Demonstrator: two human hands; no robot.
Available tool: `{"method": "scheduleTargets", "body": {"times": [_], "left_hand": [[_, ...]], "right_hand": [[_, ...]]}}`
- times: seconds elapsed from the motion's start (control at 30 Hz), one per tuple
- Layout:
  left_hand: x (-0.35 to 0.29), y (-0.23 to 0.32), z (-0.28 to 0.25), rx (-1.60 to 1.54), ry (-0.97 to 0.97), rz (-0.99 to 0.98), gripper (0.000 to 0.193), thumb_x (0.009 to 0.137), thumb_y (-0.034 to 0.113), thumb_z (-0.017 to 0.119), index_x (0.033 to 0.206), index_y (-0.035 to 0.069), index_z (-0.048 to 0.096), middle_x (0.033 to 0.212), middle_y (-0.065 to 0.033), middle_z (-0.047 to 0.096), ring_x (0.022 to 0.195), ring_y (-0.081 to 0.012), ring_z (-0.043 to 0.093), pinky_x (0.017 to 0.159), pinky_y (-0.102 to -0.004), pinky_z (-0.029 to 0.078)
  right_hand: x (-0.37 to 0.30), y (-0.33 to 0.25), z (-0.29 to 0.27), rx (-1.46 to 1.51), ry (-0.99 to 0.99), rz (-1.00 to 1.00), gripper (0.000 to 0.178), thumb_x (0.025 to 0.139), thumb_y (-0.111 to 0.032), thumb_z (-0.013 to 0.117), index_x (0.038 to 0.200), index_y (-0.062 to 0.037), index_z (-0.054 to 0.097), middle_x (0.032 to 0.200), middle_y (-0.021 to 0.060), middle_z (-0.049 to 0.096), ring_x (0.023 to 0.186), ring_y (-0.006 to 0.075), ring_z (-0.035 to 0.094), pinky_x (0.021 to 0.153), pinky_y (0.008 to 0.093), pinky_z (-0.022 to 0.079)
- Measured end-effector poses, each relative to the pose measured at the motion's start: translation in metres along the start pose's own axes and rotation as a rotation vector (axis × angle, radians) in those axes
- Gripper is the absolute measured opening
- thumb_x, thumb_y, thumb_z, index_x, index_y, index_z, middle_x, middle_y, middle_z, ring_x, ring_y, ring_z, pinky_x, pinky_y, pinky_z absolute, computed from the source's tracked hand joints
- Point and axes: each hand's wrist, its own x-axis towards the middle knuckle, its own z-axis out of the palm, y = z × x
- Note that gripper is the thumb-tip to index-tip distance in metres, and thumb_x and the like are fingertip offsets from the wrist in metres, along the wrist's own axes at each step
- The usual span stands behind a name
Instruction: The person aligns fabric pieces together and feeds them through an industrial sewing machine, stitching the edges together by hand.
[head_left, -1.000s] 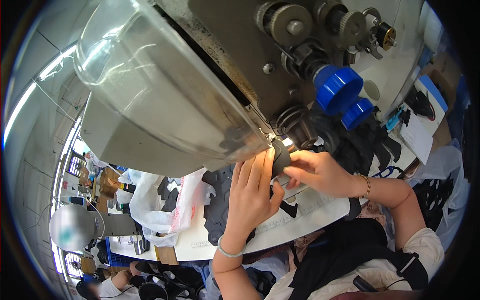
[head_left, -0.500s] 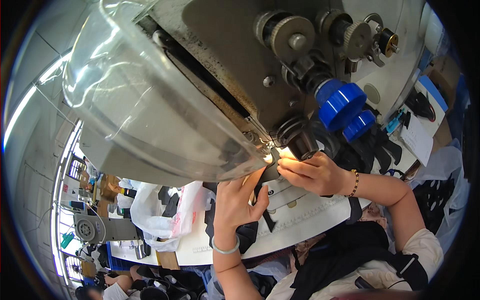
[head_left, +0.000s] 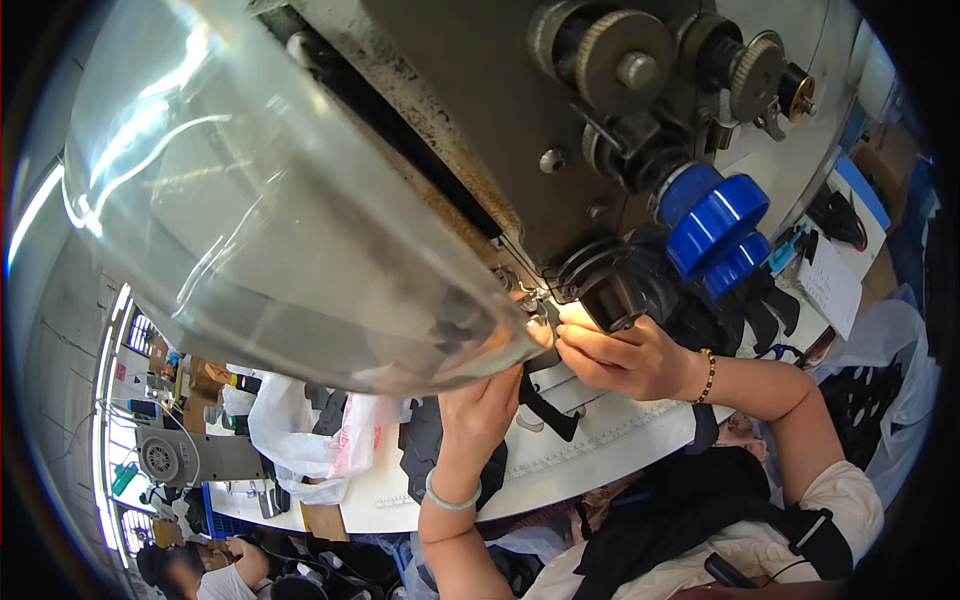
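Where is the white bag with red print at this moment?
In the head view, the white bag lies left of the left hand, beside dark grey pieces.

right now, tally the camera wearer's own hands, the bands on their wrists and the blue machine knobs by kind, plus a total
Own hands: 2, left hand and right hand
Wrist bands: 2, pale bangle and beaded bracelet
Blue knobs: 2, larger knob and smaller knob
Total: 6

— What's on the left wrist (head_left: pixel 456 482)?
— A smooth, pale bangle (head_left: pixel 453 503); the right wrist (head_left: pixel 690 377) has a dark-and-gold beaded bracelet (head_left: pixel 708 377)
— And the clothing?
— A cream short-sleeved top (head_left: pixel 846 512), with a black strap (head_left: pixel 836 555) and its slim buckle (head_left: pixel 815 530) over it
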Motion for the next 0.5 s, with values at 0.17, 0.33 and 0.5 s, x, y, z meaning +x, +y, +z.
{"method": "scheduleTargets", "body": {"times": [0.17,0.33,0.5], "left_hand": [[0.0022,-0.0002,-0.0004,-0.010,-0.046,0.075,0.027,0.069,-0.008,0.064,0.095,-0.002,0.068,0.095,-0.0108,0.065,0.098,-0.0316,0.063,0.093,-0.0448,0.051],[0.0073,0.0012,-0.0016,-0.015,-0.059,0.093,0.028,0.069,-0.007,0.064,0.096,-0.001,0.068,0.095,-0.0104,0.065,0.097,-0.0317,0.063,0.094,-0.0452,0.050],[0.0076,0.0021,-0.0045,0.001,-0.094,0.073,0.029,0.069,-0.006,0.065,0.097,0.000,0.068,0.095,-0.0101,0.065,0.098,-0.0314,0.063,0.095,-0.0452,0.050]], "right_hand": [[-0.0006,-0.0002,-0.0009,0.006,0.000,0.018,0.021,0.075,-0.008,0.066,0.095,-0.0027,0.060,0.103,0.0083,0.056,0.102,0.0248,0.056,0.089,0.0387,0.051],[-0.0001,-0.0005,-0.0018,0.012,-0.003,0.027,0.021,0.075,-0.007,0.066,0.095,-0.0026,0.061,0.104,0.0083,0.056,0.103,0.0249,0.056,0.089,0.0388,0.051],[0.0005,-0.0007,-0.0024,-0.003,-0.009,0.030,0.020,0.074,-0.007,0.066,0.094,-0.0025,0.061,0.104,0.0081,0.056,0.103,0.0247,0.056,0.089,0.0382,0.051]]}}
